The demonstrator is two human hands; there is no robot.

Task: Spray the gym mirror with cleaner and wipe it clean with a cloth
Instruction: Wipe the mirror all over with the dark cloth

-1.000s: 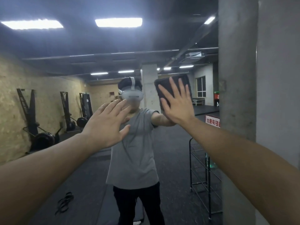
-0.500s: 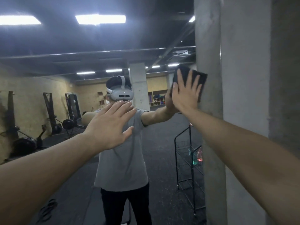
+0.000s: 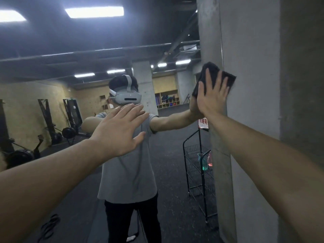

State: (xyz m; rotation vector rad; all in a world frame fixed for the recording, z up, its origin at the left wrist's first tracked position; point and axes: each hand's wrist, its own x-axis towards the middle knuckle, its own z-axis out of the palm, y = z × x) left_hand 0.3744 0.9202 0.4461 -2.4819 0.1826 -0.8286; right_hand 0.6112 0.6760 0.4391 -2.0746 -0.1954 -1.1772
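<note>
Head view showed the right hand (image 3: 211,99) at the upper right of centre, fingers straight and spread, its palm pressing a dark cloth (image 3: 213,71) flat against the mirror (image 3: 175,163). The cloth sat at the mirror's right edge, its right corner overlapping the grey concrete pillar (image 3: 254,120) that filled the right side of the frame. The cloth's upper part stuck out above the fingertips.

The left hand (image 3: 119,130) was at the middle of the frame, left of the right hand and well apart from it, released, with fingers extended and close together and the thumb out to the side; it held nothing. Whether it touched the glass could not be told.

Behind the hands the mirror gave back the person's reflection (image 3: 128,155) in a grey shirt and dark trousers, wearing a white headset (image 3: 127,97). Low and right of centre a black wire rack (image 3: 201,181) stood beside the pillar, with a greenish bottle (image 3: 203,162) on one of its shelves. Exercise machines (image 3: 68,123) lined the yellowish wall at the left, and ceiling lights (image 3: 94,12) glowed across the top.
</note>
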